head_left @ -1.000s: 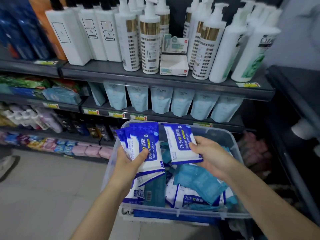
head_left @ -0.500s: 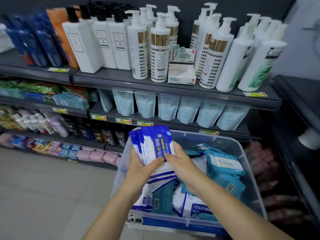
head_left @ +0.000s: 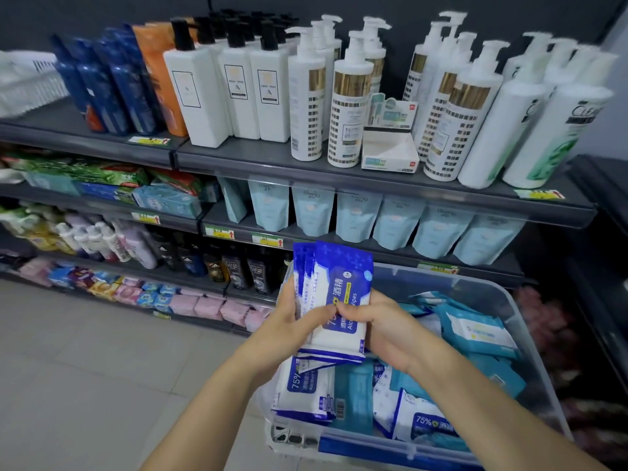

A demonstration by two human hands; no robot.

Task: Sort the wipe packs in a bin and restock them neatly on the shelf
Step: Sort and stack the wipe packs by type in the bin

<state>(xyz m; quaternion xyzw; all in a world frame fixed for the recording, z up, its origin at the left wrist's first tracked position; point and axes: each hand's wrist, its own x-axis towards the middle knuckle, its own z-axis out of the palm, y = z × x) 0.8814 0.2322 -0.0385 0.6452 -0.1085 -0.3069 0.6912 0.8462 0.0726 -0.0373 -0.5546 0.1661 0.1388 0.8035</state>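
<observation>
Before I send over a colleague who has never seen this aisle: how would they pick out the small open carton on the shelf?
Look at the top shelf, the one lined with tall pump bottles. Between the two groups of white bottles with gold bands sits the small open carton. It alone is low and boxy, white with a teal label and a raised back flap.

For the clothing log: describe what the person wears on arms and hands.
Nothing worn shows. The left hand and right hand have no gloves, rings or watch; the left forearm and right forearm are sleeveless up to the frame edge.
</observation>
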